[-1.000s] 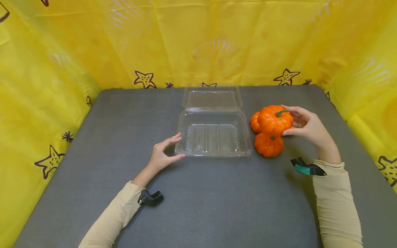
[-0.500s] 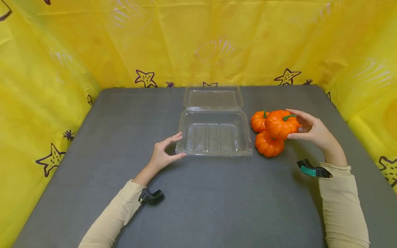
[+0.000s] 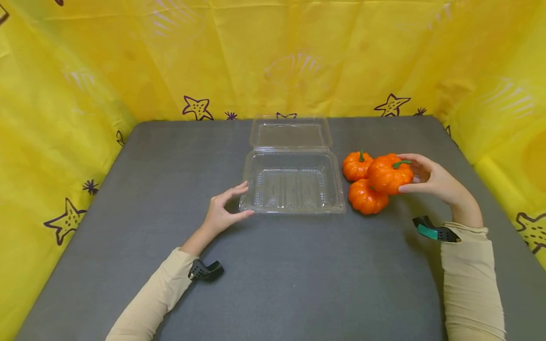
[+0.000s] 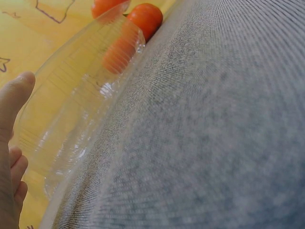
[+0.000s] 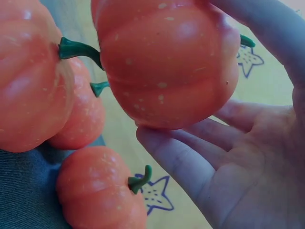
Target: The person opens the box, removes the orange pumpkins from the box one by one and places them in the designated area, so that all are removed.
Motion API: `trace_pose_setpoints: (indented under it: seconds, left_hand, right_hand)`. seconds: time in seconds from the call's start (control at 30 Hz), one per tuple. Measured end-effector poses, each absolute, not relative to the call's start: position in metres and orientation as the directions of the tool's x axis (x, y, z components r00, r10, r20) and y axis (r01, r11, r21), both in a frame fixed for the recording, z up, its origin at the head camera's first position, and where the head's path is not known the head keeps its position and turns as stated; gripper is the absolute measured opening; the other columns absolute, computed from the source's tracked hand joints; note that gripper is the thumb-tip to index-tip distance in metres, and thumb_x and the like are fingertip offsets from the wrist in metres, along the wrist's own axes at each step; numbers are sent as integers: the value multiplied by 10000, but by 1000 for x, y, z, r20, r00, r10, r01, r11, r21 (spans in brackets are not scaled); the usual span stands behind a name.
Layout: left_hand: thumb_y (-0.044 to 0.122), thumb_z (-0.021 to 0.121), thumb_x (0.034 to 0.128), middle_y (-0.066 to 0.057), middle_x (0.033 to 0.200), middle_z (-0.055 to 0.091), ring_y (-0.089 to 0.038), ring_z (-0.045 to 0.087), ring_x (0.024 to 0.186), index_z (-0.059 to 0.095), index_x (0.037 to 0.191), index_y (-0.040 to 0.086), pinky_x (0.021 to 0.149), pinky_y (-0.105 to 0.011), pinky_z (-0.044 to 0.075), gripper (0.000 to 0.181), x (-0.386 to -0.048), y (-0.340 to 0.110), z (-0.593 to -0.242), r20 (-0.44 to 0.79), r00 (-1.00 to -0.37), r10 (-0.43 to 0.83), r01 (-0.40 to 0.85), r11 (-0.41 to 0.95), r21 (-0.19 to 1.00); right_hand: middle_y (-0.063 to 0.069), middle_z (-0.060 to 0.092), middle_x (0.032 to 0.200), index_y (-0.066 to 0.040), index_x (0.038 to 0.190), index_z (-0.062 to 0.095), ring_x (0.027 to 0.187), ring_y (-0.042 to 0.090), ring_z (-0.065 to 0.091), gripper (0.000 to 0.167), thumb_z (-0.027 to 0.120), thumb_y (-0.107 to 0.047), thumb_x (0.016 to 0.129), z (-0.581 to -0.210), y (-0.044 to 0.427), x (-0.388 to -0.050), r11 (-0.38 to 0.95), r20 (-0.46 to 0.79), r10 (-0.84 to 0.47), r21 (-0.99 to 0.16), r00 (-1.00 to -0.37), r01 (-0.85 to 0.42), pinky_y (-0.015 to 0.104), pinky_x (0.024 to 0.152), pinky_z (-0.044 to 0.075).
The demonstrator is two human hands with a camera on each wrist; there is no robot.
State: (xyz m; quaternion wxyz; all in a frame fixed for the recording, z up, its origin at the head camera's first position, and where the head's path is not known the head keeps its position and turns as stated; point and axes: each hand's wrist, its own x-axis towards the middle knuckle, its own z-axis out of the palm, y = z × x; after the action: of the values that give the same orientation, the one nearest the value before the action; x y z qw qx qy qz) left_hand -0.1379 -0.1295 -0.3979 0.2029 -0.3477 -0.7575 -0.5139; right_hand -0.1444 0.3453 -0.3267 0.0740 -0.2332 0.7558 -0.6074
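Note:
My right hand [image 3: 441,187] grips an orange pumpkin [image 3: 389,176] with a green stem, thumb on the near side and fingers behind. Beside it are a rear pumpkin [image 3: 356,166] and a front pumpkin [image 3: 366,198], which it partly covers in the head view. The right wrist view shows one more pumpkin low in the picture [image 5: 100,191]. Whether the gripped pumpkin touches its neighbours I cannot tell. Around the near left corner of a clear plastic container [image 3: 294,210], my left hand [image 3: 218,217] holds the rim with thumb and fingers. The container's hinged lid [image 3: 292,135] lies folded back.
A dark grey table [image 3: 294,284] carries everything. Yellow printed cloth [image 3: 239,57] hangs along the back and both sides. The pumpkins stand close to the container's right side.
My right hand has moved right and slightly nearer with its pumpkin, uncovering more of the rear pumpkin. The left hand and container stay in place.

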Motion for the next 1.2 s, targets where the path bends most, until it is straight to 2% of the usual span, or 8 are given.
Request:
trace_pose_setpoints:
  seconds: [0.2, 0.43, 0.57, 0.7, 0.9, 0.97, 1.07, 1.2]
  left_hand:
    - [-60, 812, 541, -286, 1069, 560, -377, 540, 1011, 589, 993, -120, 900, -276, 404, 508, -137, -130, -397, 660, -679, 320, 732, 239, 638]
    - [-98, 800, 515, -287, 1071, 558, -372, 539, 1015, 594, 994, -113, 899, -267, 403, 522, -137, -131, -397, 657, -683, 320, 729, 241, 640]
    - [-53, 812, 535, -266, 1082, 565, -345, 541, 1028, 600, 1003, -98, 900, -280, 405, 515, -141, -133, -405, 662, -679, 318, 733, 238, 637]
    - [96, 837, 585, -198, 1120, 576, -296, 539, 1051, 602, 1011, -91, 900, -295, 408, 521, -149, -137, -422, 657, -683, 318, 729, 243, 640]
    - [378, 751, 696, -136, 1152, 576, -266, 530, 1071, 609, 1028, -69, 902, -323, 408, 575, -154, -139, -430, 657, -685, 316, 727, 237, 644]
    - [338, 769, 685, -149, 1146, 576, -270, 531, 1069, 605, 1020, -81, 902, -317, 408, 561, -153, -139, -428, 657, -684, 317, 728, 239, 642]
    - [141, 830, 608, -215, 1111, 574, -310, 538, 1048, 596, 1003, -108, 900, -300, 408, 523, -149, -136, -418, 666, -674, 319, 737, 234, 634]
    - [-81, 810, 507, -279, 1070, 563, -362, 541, 1018, 588, 992, -121, 899, -284, 407, 535, -141, -131, -403, 670, -669, 322, 742, 239, 626]
  right_hand:
    - [-18, 518, 1194, 2, 1279, 413, 1024, 98, 500, 629, 574, 239, 719, -326, 347, -145, 208, 150, -427, -943, -892, -259, 162, 792, 441]
    - [2, 531, 1182, 9, 1280, 414, 995, 114, 510, 624, 558, 248, 721, -322, 355, -142, 191, 153, -425, -948, -892, -254, 161, 767, 449]
    - [-42, 495, 1223, -6, 1299, 398, 1050, 76, 475, 637, 565, 229, 731, -321, 362, -139, 276, 126, -414, -926, -901, -256, 141, 779, 424]
    - [-44, 505, 1196, -14, 1296, 394, 1033, 59, 501, 636, 569, 223, 732, -321, 369, -138, 315, 94, -399, -920, -912, -233, 143, 772, 435]
    - [-22, 520, 1181, -4, 1277, 401, 1005, 74, 530, 618, 552, 241, 730, -322, 374, -137, 244, 86, -411, -949, -907, -200, 155, 773, 446]
    - [-20, 514, 1194, -3, 1278, 403, 1017, 77, 526, 623, 541, 253, 728, -323, 376, -137, 224, 91, -423, -954, -901, -201, 155, 782, 441]
    - [-23, 508, 1204, -10, 1281, 406, 1027, 76, 519, 633, 530, 265, 725, -324, 379, -137, 224, 93, -434, -952, -896, -208, 153, 791, 435]
    - [-40, 518, 1190, -22, 1281, 407, 1031, 60, 511, 631, 536, 256, 730, -324, 383, -136, 263, 71, -424, -944, -903, -198, 147, 787, 433]
